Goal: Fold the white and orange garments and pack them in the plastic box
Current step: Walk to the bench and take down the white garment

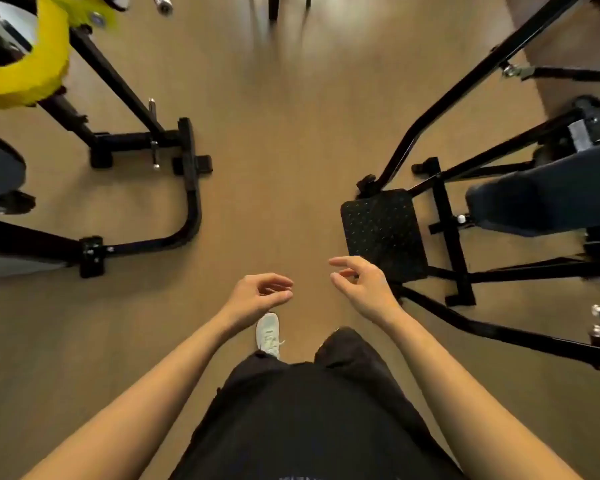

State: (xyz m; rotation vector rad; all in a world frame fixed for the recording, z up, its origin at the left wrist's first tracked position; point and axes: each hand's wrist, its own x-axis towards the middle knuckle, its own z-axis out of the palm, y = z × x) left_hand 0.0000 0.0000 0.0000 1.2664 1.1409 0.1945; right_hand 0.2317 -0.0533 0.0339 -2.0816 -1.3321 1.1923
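Presently no garment or box shows — left hand (257,296) and right hand (361,285) empty, fingers loosely curled — locate garments first.

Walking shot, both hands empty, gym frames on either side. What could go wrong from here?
1. Trip: the white shoe is in a narrow lane between the curved black base bar and the black footplate; a foot could catch either one.
2. Knock: the right hand appears close to the footplate's edge.
3. Stall: no garments or box are in view, and the left hand and the right hand hold nothing.
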